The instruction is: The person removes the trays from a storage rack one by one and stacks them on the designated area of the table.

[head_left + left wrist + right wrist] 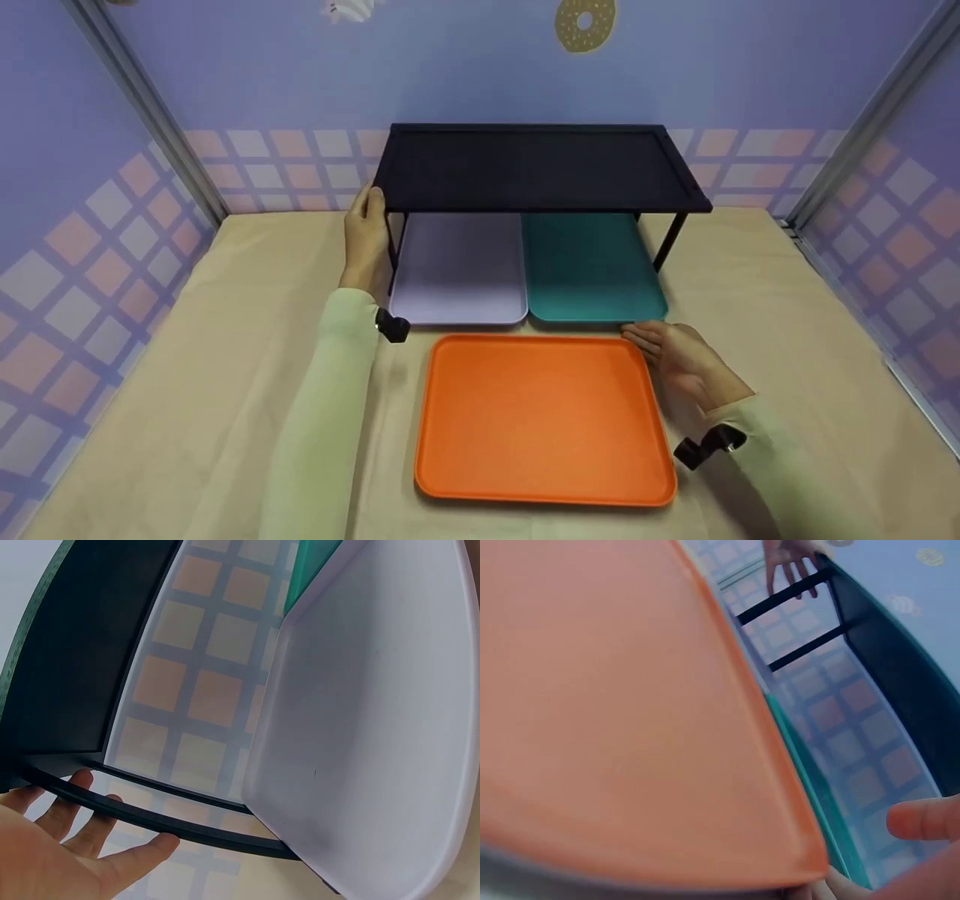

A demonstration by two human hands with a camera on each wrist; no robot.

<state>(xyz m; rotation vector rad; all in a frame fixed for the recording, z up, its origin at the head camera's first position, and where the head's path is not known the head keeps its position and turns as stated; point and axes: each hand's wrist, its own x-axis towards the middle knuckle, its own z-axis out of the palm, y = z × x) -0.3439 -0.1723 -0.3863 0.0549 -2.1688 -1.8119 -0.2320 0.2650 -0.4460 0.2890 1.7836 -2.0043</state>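
Observation:
A black rack (pixel 529 169) with a flat top and thin legs stands at the back. My left hand (pixel 365 236) is at its left edge; in the left wrist view its fingers (pixel 127 862) are spread and extended against a black leg (pixel 187 829). Under the rack lie a pale purple tray (pixel 461 274) and a teal tray (pixel 592 274), side by side. In front of them is an orange tray (pixel 544 420). My right hand (pixel 679 356) is at its far right corner, fingers extended, thumb away from the rim; some fingertips are hidden beneath the corner in the right wrist view.
All of this stands on a beige cloth (pixel 187 420). Behind is a wall (pixel 480 75) with a checked band and printed sweets. Side panels with metal posts (pixel 150 112) close in the left and right. Dark wrist cameras (pixel 392 325) sit on both sleeves.

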